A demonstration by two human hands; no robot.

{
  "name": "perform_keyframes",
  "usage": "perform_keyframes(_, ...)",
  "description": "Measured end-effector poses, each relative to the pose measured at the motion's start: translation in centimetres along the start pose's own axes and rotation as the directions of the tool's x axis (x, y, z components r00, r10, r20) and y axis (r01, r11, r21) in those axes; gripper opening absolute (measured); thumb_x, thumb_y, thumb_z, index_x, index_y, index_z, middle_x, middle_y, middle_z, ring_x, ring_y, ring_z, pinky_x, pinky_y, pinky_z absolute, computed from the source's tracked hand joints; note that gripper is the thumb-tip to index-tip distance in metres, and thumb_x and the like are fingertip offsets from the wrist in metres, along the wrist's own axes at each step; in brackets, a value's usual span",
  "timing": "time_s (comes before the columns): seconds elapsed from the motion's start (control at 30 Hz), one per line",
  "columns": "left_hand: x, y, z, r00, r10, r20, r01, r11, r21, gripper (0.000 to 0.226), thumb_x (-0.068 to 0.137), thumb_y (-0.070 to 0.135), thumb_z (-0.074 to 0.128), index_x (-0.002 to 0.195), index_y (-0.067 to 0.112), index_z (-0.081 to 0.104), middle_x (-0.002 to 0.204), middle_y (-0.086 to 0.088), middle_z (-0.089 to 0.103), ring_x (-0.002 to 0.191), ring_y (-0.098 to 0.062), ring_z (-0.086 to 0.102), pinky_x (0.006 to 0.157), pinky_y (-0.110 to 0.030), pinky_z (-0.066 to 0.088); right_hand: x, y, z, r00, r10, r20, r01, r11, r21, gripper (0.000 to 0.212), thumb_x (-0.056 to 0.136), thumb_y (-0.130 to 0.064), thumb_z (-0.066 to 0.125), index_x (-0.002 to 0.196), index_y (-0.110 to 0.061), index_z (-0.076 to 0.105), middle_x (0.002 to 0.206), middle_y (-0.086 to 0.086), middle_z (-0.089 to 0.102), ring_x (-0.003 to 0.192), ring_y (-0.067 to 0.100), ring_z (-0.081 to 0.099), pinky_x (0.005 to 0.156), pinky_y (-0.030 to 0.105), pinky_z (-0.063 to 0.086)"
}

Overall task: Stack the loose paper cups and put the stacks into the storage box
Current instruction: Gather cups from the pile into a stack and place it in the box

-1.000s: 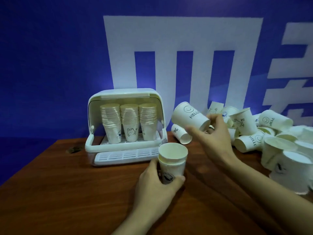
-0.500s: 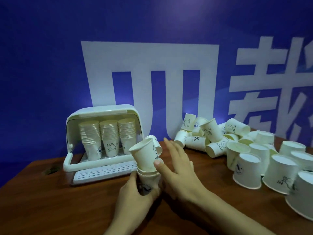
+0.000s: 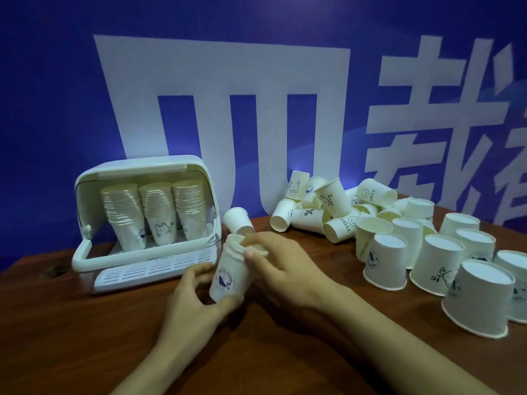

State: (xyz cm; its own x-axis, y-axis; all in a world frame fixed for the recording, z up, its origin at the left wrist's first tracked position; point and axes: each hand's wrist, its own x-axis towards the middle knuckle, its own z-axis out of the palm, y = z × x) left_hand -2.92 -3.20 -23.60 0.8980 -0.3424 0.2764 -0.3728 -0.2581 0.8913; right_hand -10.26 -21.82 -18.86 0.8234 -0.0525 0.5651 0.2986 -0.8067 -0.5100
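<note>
Cup stack [image 3: 228,273] sits near-centre on the counter [image 3: 85,337], axis upright, tilted slightly. Left hand [image 3: 196,300] grips its base; right hand [image 3: 281,266] fingers curl on the rim. Storage box [image 3: 142,223] just left, left hand nearer.

"HELLO" with smiley: tipped cup [image 3: 376,191], far pile | "HELLO": lying cup [image 3: 342,225], pile front | "%": lying cup [image 3: 307,218] | "Hi" beside bunny: middle stack [image 3: 161,217] in storage box [image 3: 85,253] | large white characters: blue backdrop [image 3: 51,89], partly cropped.
</note>
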Motion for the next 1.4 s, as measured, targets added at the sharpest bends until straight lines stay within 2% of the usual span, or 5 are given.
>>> perform_keyframes(0.17, -0.3, 1.3, -0.4, 0.994, 0.063, -0.091, -0.088, 0.947, -0.309, 0.071, 0.063, 0.01, 0.09, 0.127, 0.015, 0.058, 0.115, -0.003, 0.069, 0.088, 0.005, 0.07, 0.075, -0.012, 0.055, -0.5, 2.3, -1.2, 0.954, 0.292, 0.072, -0.297, 0.877, 0.378, 0.037, 0.084, -0.025, 0.074, 0.115, -0.032, 0.055, 0.079, 0.005, 0.07, 0.074, 0.027, 0.068, 0.075, 0.052, 0.059)
perform_keyframes(0.4, -1.7, 1.8, 0.7, 0.978, 0.201, -0.055, -0.207, 0.965, -0.162, 0.069, 0.058, 0.052, 0.085, 0.12, 0.031, 0.062, 0.117, 0.01, 0.072, 0.11, -0.007, 0.069, 0.093, -0.03, 0.056, -1.9, 1.5, 0.0, 0.962, 0.139, 0.236, -0.092, 0.976, -0.199, 0.015, 0.086, -0.034, 0.062, 0.097, -0.028, 0.071, 0.094, -0.01, 0.071, 0.084, 0.007, 0.064, 0.081, 0.037, 0.055)
perform_keyframes(0.63, -2.2, 2.2, 2.1, 0.975, 0.204, 0.084, -0.207, 0.978, 0.035, 0.063, 0.063, 0.052, 0.091, 0.119, 0.043, 0.063, 0.116, 0.025, 0.071, 0.107, -0.001, 0.068, 0.092, -0.038, 0.058, -6.1, 3.0, -6.5, 0.927, -0.125, -0.353, -0.099, 0.828, -0.551, 0.019, 0.076, -0.018, 0.065, 0.095, -0.017, 0.069, 0.102, 0.0, 0.067, 0.1, 0.028, 0.059, 0.079, 0.044, 0.047)
perform_keyframes(0.83, -2.6, 4.0, 5.6, 0.959, 0.255, 0.122, -0.257, 0.966, 0.004, 0.054, 0.072, 0.032, 0.093, 0.116, 0.041, 0.062, 0.116, 0.02, 0.07, 0.106, 0.002, 0.066, 0.087, -0.025, 0.055, -8.4, 5.1, -8.7, 0.845, 0.429, -0.318, -0.508, 0.462, -0.727, 0.08, 0.09, -0.039, 0.061, 0.155, -0.014, 0.02, 0.164, 0.014, 0.018, 0.151, 0.041, 0.012, 0.115, 0.053, 0.026)
perform_keyframes(1.4, -2.0, 3.5, 7.0, 0.931, 0.274, 0.24, -0.275, 0.961, -0.03, 0.06, 0.077, 0.029, 0.091, 0.129, 0.035, 0.061, 0.119, 0.02, 0.071, 0.109, 0.005, 0.066, 0.084, -0.016, 0.054, -4.1, -0.6, -4.7, 0.862, 0.06, -0.503, -0.046, 0.998, 0.039, 0.061, 0.07, -0.032, 0.089, 0.123, -0.021, 0.061, 0.12, -0.01, 0.063, 0.113, 0.005, 0.058, 0.089, 0.021, 0.049)
